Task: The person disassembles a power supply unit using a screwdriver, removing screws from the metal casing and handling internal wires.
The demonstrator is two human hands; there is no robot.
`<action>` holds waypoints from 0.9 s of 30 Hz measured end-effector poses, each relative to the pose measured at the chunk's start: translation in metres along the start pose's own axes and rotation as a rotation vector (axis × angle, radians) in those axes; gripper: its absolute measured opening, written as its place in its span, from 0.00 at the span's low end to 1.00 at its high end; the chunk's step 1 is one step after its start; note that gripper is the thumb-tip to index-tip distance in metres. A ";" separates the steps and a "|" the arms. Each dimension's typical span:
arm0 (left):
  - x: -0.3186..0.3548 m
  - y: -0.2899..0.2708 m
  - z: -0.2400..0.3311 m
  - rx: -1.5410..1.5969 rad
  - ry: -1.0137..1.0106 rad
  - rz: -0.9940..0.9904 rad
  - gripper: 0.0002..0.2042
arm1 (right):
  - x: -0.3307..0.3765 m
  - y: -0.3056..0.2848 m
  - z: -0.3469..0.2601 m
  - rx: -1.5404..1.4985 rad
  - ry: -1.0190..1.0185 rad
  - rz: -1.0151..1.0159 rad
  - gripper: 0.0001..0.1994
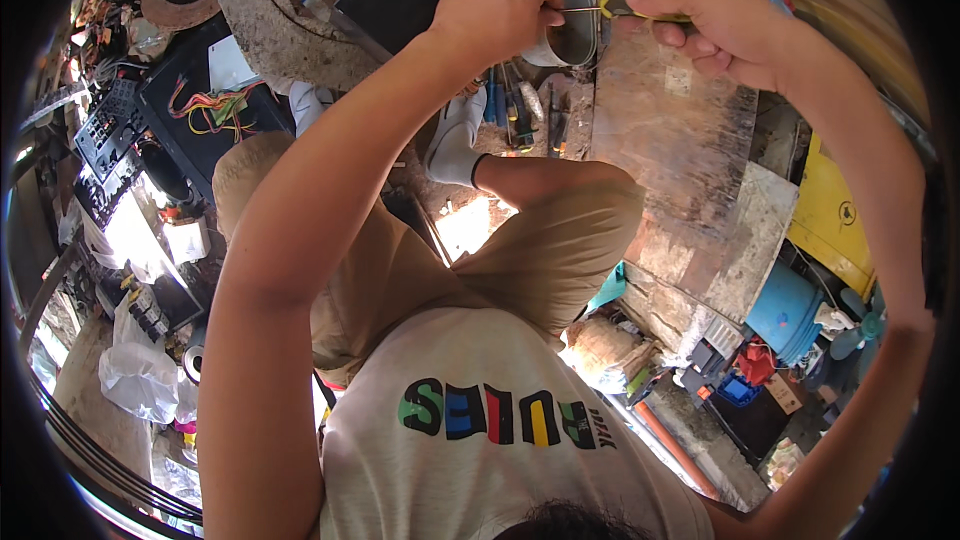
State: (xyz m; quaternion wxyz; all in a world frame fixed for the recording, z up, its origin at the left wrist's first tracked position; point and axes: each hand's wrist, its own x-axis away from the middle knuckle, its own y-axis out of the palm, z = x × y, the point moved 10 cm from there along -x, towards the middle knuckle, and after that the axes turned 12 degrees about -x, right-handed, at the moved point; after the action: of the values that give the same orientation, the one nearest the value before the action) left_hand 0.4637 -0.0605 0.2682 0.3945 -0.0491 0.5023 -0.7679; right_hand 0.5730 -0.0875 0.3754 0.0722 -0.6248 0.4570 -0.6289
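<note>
Up at the top of the frame, right of centre, here's the screwdriver [617, 7], its handle yellow and dark. The right hand [712, 22] has it: thumb along the handle, fingers curled underneath, a closed hold. Look at the line of it! The long axis lies almost level across the frame, handle to the right, slim metal shaft pointing left, straight at the left hand [497, 6]. That hand is bunched, fingers curled in at the shaft's far end; the tip is hidden there, and I cannot tell whether they grip it.

Just below the shaft in the frame sits the pot [590, 38], pale-rimmed and round, its mouth partly crossed by the metal. To the right of that, the worn board [670, 130] runs down the frame. More tools [515, 115] lie together at upper centre, near a shoe [455, 135]. Over at upper left, coloured wires [215, 108] spill across a dark case [190, 80], and out at the right there's a yellow panel [830, 215] above a blue bucket [783, 315].
</note>
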 end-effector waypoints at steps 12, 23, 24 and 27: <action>-0.006 -0.001 0.004 -0.104 -0.010 -0.105 0.07 | 0.045 0.035 -0.098 0.640 -0.811 0.218 0.18; -0.009 -0.028 -0.004 -0.128 -0.021 0.012 0.09 | 0.054 0.009 -0.071 0.160 -0.663 0.470 0.15; -0.006 -0.028 -0.003 -0.141 -0.009 -0.037 0.10 | 0.052 0.009 -0.071 0.239 -0.608 0.477 0.13; 0.002 -0.029 -0.002 -0.168 0.008 -0.134 0.13 | 0.041 0.002 -0.052 0.455 -0.359 0.397 0.10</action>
State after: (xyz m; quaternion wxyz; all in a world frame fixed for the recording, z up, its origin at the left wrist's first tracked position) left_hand 0.4448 -0.0550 0.2902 0.3347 -0.1128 0.5621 -0.7479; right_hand 0.5190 -0.0901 0.4142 0.4098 -0.5924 0.3976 -0.5683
